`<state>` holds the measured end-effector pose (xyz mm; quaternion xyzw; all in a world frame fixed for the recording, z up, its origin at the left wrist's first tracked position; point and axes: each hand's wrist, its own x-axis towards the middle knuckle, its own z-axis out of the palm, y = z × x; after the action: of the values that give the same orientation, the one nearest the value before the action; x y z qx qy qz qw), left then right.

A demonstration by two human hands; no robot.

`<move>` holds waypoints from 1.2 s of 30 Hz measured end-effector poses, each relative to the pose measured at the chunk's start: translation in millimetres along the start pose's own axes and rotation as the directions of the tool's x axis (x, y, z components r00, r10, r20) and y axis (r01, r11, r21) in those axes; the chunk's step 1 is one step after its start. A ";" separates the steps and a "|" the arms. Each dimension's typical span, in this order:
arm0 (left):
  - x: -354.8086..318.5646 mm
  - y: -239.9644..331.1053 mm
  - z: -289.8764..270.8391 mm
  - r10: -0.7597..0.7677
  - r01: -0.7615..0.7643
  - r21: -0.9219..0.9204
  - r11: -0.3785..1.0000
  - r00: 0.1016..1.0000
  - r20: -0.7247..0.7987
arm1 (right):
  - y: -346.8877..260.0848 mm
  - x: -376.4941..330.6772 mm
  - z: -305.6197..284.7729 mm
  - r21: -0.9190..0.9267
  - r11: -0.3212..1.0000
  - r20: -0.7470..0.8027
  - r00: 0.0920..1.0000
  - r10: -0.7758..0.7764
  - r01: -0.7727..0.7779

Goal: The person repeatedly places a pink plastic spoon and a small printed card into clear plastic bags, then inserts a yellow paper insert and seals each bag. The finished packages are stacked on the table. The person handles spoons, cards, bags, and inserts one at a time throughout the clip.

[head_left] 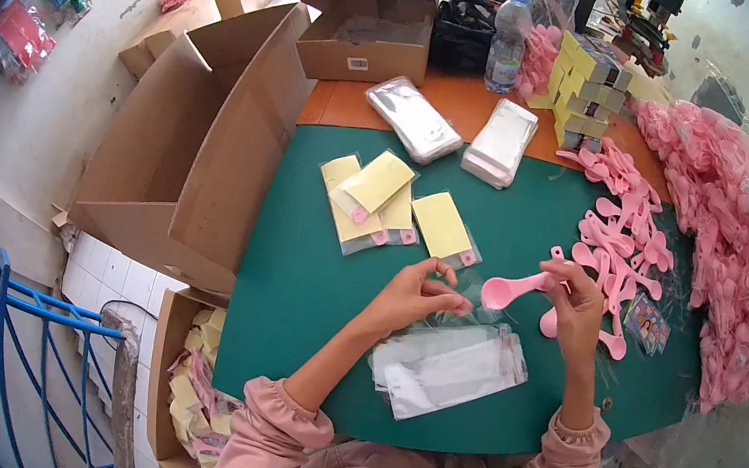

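Grips, left to right: the left hand (413,299) curls its fingers beside clear film above the counter (293,337), and whether it pinches that film cannot be told; the right hand (577,306) pinches the handle of a pink spoon (500,292), whose bowl points toward the left hand. Containers and contents, in the same order: a tall cardboard box (152,145) stands open beside the counter; below it, a lower carton (172,335) holds a jumble of pale-yellow cards and pink pieces. At the back, a shallow cardboard box (360,62) has its flap raised. Yellow-card packets (370,184), clear sleeves with pink showing at their lower ends, overlap on the green surface, with one more just to their right. Loose clear sleeves (446,373) lie flat below the hands. A clear bottle (507,47) with a blue cap stands behind. At right, loose pink spoons (623,235) are heaped between the right hand and a larger pink mass (736,247).
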<state>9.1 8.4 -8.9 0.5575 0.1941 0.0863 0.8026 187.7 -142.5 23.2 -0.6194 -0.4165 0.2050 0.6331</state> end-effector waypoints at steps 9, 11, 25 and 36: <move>-1.1 1.4 3.7 -0.031 0.039 0.120 0.992 0.997 -0.070 | -9.8 -6.7 28.2 -0.029 0.999 -0.026 0.999 -0.044 0.043; 0.1 2.1 4.5 -0.042 0.046 0.149 0.988 0.999 -0.027 | -10.9 -7.0 28.6 0.024 1.000 -0.025 1.000 0.007 -0.007; -4.9 5.4 7.6 -0.054 0.073 0.307 0.949 0.996 -0.069 | -10.6 -5.3 21.6 0.072 0.997 -0.034 0.999 -0.007 0.009; -4.7 -3.5 10.6 0.027 -0.022 0.248 0.969 1.000 -0.015 | -6.7 -8.6 29.7 0.094 0.983 0.157 0.978 0.140 -0.156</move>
<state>8.8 -3.6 -7.9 0.6549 0.2039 0.0764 0.7237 157.9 -131.9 23.9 -0.5973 -0.4041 0.3191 0.6149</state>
